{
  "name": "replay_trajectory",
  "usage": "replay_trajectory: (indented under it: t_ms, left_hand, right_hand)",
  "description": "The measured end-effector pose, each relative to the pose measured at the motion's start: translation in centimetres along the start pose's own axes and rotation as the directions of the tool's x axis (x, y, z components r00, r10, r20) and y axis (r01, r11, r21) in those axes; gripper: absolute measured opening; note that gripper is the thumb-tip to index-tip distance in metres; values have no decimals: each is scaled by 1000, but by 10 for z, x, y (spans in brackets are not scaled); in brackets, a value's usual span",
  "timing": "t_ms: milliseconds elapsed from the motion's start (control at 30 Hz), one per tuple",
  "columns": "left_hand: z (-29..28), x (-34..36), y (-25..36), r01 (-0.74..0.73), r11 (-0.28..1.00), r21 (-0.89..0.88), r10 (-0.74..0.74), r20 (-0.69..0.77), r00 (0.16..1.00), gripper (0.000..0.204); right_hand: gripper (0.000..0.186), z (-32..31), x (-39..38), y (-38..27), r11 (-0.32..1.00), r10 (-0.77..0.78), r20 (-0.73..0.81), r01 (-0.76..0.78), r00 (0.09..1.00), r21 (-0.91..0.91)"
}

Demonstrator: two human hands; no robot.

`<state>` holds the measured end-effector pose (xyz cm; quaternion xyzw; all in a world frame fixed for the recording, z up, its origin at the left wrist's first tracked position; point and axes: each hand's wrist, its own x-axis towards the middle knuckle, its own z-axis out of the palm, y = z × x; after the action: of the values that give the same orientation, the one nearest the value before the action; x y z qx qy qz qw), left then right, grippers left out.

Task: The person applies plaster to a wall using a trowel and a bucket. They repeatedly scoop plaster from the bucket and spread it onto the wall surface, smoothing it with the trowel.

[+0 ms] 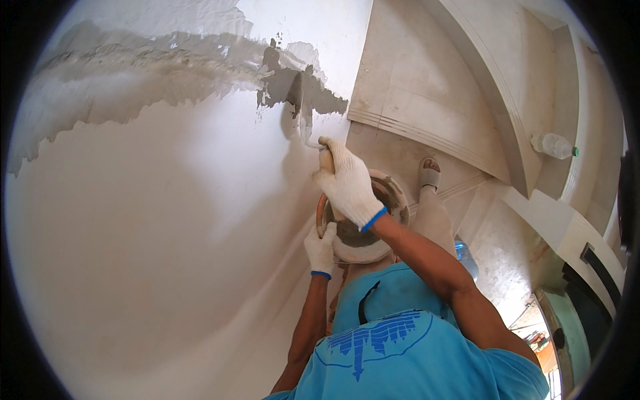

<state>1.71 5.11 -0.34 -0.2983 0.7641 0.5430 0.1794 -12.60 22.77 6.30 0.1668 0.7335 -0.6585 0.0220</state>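
My right hand (353, 190), in a white knit glove with a blue cuff, is closed around the wooden handle of a trowel (305, 120). The trowel's thin metal blade points up the wall and lies against a dark grey patch of wet plaster (273, 87). Below it, my left hand (320, 251), gloved the same way, grips the left rim of a round bucket (363, 253). Grey plaster coats the bucket's inside, and my right hand and forearm cover part of its opening.
White wall (153, 220) fills the left side, with a rough grey plaster band (153, 73) along its upper part. Pale stair steps (427, 87) rise at the right, where a clear plastic bottle (553, 145) lies. A bluish bottle (467, 260) stands beside my leg.
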Motion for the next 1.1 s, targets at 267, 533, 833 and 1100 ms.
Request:
replay_trajectory:
  t_ms: [267,533,833,1100]
  left_hand:
    - [-13,8,-16,-111,986,127,110,22,994,32]
    - [-24,12,-18,-81,994,-72,82,8,997,32]
    - [-35,18,-4,-108,991,77,104,44,994,27]
    - [-40,26,0,-96,994,51,90,103,991,29]
  right_hand:
    - [60,39,-15,-20,996,-90,-6,90,996,-3]
    - [63,38,-45,-16,992,0,12,-2,1000,126]
    - [62,58,-24,-11,993,-108,-91,112,990,41]
    - [61,39,-47,-18,997,-50,9,49,999,53]
